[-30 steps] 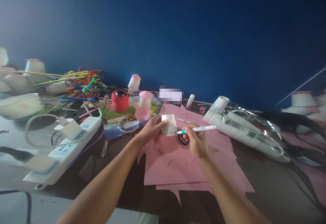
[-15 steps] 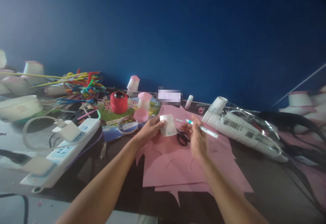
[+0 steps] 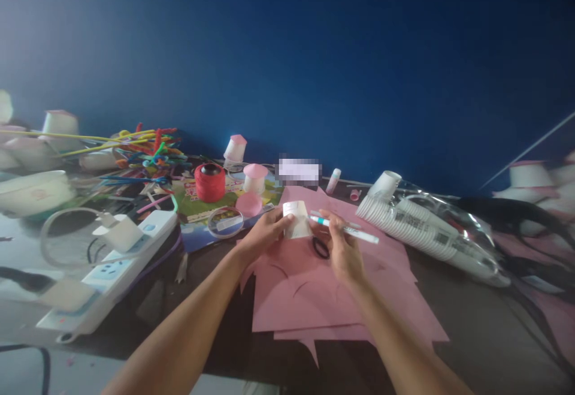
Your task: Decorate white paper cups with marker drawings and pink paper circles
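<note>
My left hand (image 3: 268, 228) grips a small white paper cup (image 3: 294, 218) by its left side, thumb on the front. Faint marks show on the cup's wall. In my right hand (image 3: 345, 251) is a white marker pen (image 3: 363, 236) with a teal band, its front end pointing left, very close to the cup; I cannot tell whether it touches. Below the pen lie the black handles of scissors (image 3: 320, 248), partly hidden by my right hand. Both hands are over pink paper sheets (image 3: 309, 305) with cut edges.
Left of the hands are a red spool of string (image 3: 210, 184), a clear tape roll (image 3: 225, 233), a pink-topped cup (image 3: 254, 179) and a power strip (image 3: 112, 269). Pipe cleaners (image 3: 155, 146) are piled farther back. A glue stick (image 3: 333, 180) and bagged paper cups (image 3: 426, 233) lie rightward.
My right hand has moved left with the marker pen, bringing its front end close to the cup. The left hand still holds the cup in nearly the same place.
</note>
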Motion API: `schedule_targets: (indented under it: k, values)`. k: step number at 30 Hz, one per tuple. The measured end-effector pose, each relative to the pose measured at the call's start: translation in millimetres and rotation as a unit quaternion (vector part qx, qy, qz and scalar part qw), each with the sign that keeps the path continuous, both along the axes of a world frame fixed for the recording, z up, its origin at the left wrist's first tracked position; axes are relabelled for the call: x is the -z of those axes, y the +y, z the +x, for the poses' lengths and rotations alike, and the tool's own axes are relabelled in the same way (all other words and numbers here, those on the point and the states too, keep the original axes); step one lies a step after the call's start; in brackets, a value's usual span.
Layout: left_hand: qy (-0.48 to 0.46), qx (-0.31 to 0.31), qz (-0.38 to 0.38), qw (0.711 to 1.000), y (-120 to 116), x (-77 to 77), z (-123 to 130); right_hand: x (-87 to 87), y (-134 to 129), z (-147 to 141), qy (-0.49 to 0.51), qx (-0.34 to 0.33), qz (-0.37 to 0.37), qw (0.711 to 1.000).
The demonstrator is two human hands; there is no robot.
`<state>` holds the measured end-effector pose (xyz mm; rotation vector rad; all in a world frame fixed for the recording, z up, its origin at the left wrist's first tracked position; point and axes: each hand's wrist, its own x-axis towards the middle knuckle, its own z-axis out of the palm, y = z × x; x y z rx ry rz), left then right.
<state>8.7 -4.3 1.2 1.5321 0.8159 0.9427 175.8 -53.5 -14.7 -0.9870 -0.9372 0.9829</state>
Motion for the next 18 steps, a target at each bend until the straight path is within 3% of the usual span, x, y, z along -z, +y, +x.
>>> schedule_targets:
  k: [4, 9, 18]
  values:
    - [0.001, 0.003, -0.006, 1.0, -0.7, -2.3, -0.3, 0.5, -1.6, 3.8, -0.033, 0.032, 0.03, 0.999]
    - [0.006, 0.004, -0.001, 1.0, 0.0, -1.0, -0.9, 0.1, -4.6, 6.8, -0.099, -0.033, 0.046, 0.993]
    - [0.022, 0.004, 0.016, 1.0, 1.4, -1.8, -1.1, -1.2, -7.0, 6.1, -0.185, -0.032, 0.049, 0.981]
